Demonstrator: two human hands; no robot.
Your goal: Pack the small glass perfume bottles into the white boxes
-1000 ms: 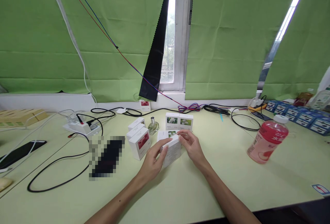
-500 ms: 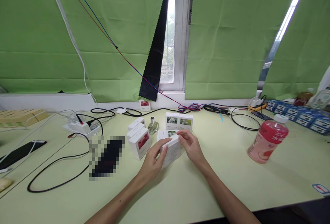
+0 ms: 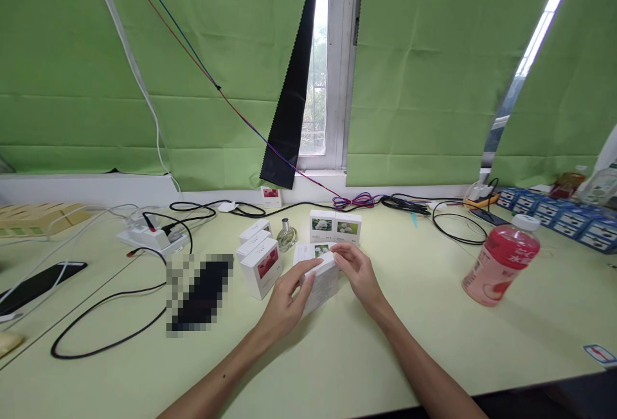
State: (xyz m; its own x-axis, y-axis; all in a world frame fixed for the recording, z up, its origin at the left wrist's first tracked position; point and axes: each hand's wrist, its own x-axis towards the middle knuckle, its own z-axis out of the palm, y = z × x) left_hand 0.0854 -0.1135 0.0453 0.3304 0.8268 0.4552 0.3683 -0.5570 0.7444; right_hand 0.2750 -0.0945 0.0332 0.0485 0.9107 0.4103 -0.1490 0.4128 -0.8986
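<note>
A small white carton with fine print on its near side stands tilted on the table between both hands. My left hand grips it from the left, thumb on the near face and fingers over the top edge. At its upper right corner, the fingertips of my right hand are pinched together against it. Right behind lies another white box with a white-flower picture, partly covered. Two upright flower-picture boxes stand farther back. To the left are several white boxes with a red picture and a glass perfume bottle.
A pink drink bottle stands on the right. Blue boxes line the back right. Black cables run along the wall. A power strip, a phone and a pixelated dark patch are on the left.
</note>
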